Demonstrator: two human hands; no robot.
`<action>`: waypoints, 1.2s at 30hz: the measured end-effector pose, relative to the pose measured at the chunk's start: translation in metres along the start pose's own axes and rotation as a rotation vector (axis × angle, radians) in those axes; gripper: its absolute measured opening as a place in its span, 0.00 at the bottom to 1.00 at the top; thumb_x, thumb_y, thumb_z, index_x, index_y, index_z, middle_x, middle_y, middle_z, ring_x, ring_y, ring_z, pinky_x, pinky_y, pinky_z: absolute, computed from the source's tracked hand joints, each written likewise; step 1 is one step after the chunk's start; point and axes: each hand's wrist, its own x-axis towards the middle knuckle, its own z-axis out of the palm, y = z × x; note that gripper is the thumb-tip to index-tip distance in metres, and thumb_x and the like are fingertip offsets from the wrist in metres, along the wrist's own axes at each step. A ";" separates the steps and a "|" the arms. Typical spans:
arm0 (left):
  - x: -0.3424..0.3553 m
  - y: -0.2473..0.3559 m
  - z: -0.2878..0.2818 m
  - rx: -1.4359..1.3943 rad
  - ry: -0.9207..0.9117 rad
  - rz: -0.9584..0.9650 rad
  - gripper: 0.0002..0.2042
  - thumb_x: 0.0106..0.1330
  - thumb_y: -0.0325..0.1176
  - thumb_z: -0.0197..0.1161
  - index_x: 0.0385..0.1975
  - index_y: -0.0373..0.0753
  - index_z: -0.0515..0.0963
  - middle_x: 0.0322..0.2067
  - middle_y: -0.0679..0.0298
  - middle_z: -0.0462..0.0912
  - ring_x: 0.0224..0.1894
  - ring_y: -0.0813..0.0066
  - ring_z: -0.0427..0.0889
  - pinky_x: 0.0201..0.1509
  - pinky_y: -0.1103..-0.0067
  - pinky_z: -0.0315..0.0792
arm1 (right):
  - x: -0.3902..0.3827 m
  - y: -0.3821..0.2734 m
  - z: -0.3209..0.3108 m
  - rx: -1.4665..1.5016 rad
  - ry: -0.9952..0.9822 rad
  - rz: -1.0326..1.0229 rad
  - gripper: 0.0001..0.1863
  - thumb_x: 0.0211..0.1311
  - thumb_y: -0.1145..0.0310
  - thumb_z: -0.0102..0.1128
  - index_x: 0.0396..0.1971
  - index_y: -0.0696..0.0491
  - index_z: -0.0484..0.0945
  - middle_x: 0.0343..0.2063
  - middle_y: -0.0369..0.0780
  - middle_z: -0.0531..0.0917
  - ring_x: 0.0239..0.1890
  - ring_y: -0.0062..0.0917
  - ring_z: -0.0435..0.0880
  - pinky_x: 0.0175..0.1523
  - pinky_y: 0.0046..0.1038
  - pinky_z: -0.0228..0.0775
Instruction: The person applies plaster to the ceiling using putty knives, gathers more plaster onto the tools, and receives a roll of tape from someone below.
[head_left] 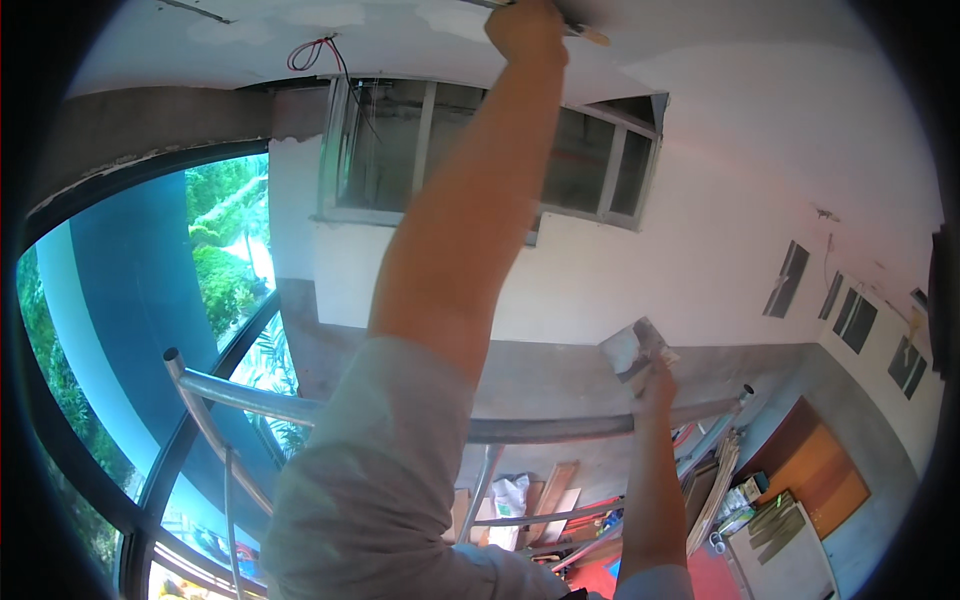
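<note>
My left arm stretches up to the ceiling (690, 70), where my left hand (528, 35) is closed round a plastering trowel (588, 35). Only a light-coloured end and a bit of dark edge show to either side of the fist; the rest is hidden. Lower and to the right, my right hand (656, 380) grips a putty knife (634, 352). Its broad, squarish metal blade points up and left and carries a patch of whitish filler. Paler filler patches (325, 15) mark the ceiling left of my raised hand.
Metal scaffold rails (250, 398) run in front of me. Looped red and black wires (312, 52) hang from the ceiling. Beyond are a framed interior window (580, 160) and large curved glazing (130, 300) at left. Boards (715, 490) and a wooden door (810, 470) stand below right.
</note>
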 end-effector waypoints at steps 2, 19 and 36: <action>-0.037 0.055 -0.037 -1.321 0.029 -0.660 0.11 0.65 0.35 0.57 0.32 0.31 0.78 0.30 0.54 0.83 0.36 0.58 0.83 0.40 0.70 0.77 | -0.011 -0.020 -0.004 0.034 -0.019 -0.005 0.17 0.68 0.66 0.55 0.54 0.56 0.72 0.47 0.41 0.80 0.48 0.32 0.82 0.52 0.36 0.78; -0.036 0.022 -0.022 -1.673 0.218 -0.659 0.07 0.58 0.28 0.59 0.32 0.31 0.74 0.26 0.56 0.80 0.30 0.69 0.81 0.32 0.71 0.73 | -0.006 -0.014 -0.013 0.002 -0.065 -0.068 0.21 0.66 0.65 0.58 0.57 0.55 0.70 0.46 0.39 0.80 0.47 0.30 0.81 0.51 0.34 0.76; -0.006 -0.129 -0.002 -1.009 0.597 -0.494 0.19 0.61 0.32 0.56 0.43 0.18 0.71 0.34 0.39 0.82 0.36 0.41 0.83 0.43 0.62 0.76 | -0.024 -0.017 0.007 -0.034 -0.073 -0.073 0.21 0.65 0.65 0.59 0.56 0.56 0.72 0.44 0.39 0.79 0.46 0.29 0.81 0.49 0.33 0.76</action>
